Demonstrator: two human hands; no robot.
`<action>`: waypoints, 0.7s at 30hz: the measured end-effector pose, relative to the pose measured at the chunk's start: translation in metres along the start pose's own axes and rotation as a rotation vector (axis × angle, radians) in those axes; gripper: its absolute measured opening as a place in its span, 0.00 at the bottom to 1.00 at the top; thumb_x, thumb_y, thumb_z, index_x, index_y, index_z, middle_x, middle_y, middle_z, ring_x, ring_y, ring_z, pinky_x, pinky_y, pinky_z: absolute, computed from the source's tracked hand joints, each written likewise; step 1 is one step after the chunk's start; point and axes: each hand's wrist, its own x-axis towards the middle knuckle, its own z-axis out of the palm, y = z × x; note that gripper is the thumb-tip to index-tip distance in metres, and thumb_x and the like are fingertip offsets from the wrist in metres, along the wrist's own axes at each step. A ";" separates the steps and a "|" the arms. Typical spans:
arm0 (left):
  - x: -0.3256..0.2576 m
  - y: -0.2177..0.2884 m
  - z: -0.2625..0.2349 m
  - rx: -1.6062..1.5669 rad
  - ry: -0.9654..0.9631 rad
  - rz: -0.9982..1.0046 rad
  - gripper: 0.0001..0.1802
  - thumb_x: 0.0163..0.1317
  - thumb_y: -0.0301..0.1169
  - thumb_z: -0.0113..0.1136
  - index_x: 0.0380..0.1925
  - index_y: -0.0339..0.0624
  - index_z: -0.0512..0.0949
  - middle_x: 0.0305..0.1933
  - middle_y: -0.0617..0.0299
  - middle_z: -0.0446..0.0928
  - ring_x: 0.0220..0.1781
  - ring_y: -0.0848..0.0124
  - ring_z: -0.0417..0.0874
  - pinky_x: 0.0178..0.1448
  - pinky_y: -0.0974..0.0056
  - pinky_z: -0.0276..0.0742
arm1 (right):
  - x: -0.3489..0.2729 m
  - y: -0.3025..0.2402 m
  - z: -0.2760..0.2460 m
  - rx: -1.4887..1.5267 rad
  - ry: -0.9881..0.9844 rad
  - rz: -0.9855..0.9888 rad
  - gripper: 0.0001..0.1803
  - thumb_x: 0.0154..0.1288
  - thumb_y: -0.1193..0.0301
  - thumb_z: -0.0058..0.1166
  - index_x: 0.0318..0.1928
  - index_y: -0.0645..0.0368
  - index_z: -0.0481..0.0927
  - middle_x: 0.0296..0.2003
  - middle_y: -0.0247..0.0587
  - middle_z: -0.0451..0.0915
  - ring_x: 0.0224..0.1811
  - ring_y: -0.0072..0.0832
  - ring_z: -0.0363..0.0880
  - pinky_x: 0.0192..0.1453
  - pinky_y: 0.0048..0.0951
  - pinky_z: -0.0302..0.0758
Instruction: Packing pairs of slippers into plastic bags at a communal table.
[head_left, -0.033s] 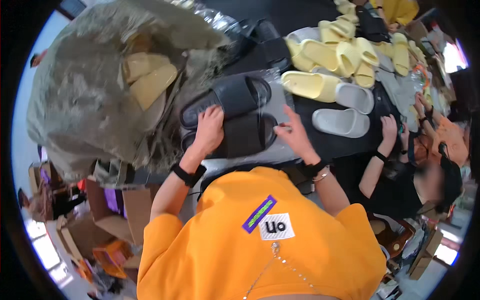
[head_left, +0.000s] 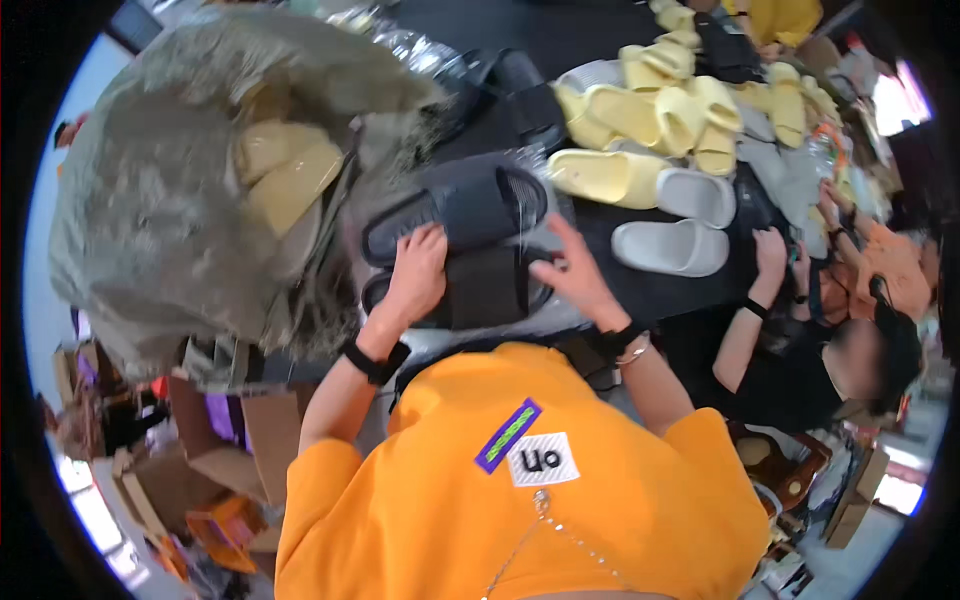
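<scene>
A pair of black slide slippers lies side by side on clear plastic in front of me. My left hand [head_left: 418, 272] is closed, its fingers curled over the near edge of the far slipper [head_left: 465, 208], beside the strap. Its wrist and palm cover part of the near slipper [head_left: 482, 290]. My right hand [head_left: 580, 275] is at the toe end of the pair, index finger and thumb spread apart, with nothing seen between them. The thumb tip is close to the near slipper's toe; whether it touches cannot be told.
A large grey-green woven sack [head_left: 130, 200] with wrapped yellow slippers [head_left: 295, 185] inside stands left. Yellow slides [head_left: 605, 178] and a grey slide [head_left: 670, 247] lie on the dark table to the right. A co-worker in black [head_left: 790, 360] works at the right. Cardboard boxes [head_left: 230, 440] stand lower left.
The view has shifted slightly. My right hand has come a little closer to the toe end of the slippers. My left hand keeps its hold, and the pair has moved slightly toward me.
</scene>
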 end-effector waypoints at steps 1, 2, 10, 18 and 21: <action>0.007 0.013 -0.001 -0.009 -0.037 0.065 0.22 0.37 0.19 0.49 0.39 0.31 0.69 0.49 0.50 0.69 0.58 0.54 0.64 0.56 0.54 0.60 | 0.004 0.007 -0.003 -0.070 -0.014 -0.181 0.38 0.50 0.77 0.54 0.64 0.57 0.56 0.60 0.44 0.61 0.59 0.34 0.63 0.58 0.30 0.65; 0.012 0.021 -0.003 -0.011 -0.071 0.128 0.23 0.36 0.19 0.49 0.40 0.30 0.69 0.49 0.50 0.69 0.58 0.55 0.64 0.57 0.55 0.59 | 0.006 0.007 -0.007 0.059 -0.118 -0.168 0.39 0.48 0.80 0.50 0.64 0.57 0.55 0.63 0.43 0.55 0.62 0.32 0.60 0.57 0.30 0.66; 0.018 0.026 -0.013 -0.331 0.131 -0.090 0.27 0.46 0.24 0.62 0.50 0.40 0.68 0.58 0.48 0.64 0.58 0.52 0.65 0.60 0.55 0.60 | 0.018 -0.006 -0.035 0.148 0.049 -0.151 0.31 0.47 0.83 0.49 0.57 0.60 0.66 0.52 0.38 0.71 0.48 0.24 0.71 0.52 0.25 0.69; -0.018 -0.011 -0.010 -0.608 0.083 -0.498 0.14 0.57 0.27 0.54 0.45 0.39 0.73 0.42 0.56 0.77 0.42 0.68 0.77 0.45 0.66 0.71 | 0.071 -0.015 -0.152 0.391 0.795 -0.232 0.37 0.49 0.84 0.52 0.61 0.59 0.55 0.59 0.42 0.60 0.57 0.30 0.62 0.59 0.27 0.61; -0.029 -0.012 0.002 -0.622 0.054 -0.504 0.13 0.58 0.27 0.54 0.44 0.39 0.73 0.41 0.56 0.78 0.41 0.69 0.78 0.44 0.67 0.72 | 0.087 -0.015 -0.185 0.252 0.881 -0.296 0.46 0.55 0.71 0.55 0.67 0.48 0.39 0.62 0.45 0.51 0.59 0.33 0.59 0.59 0.37 0.60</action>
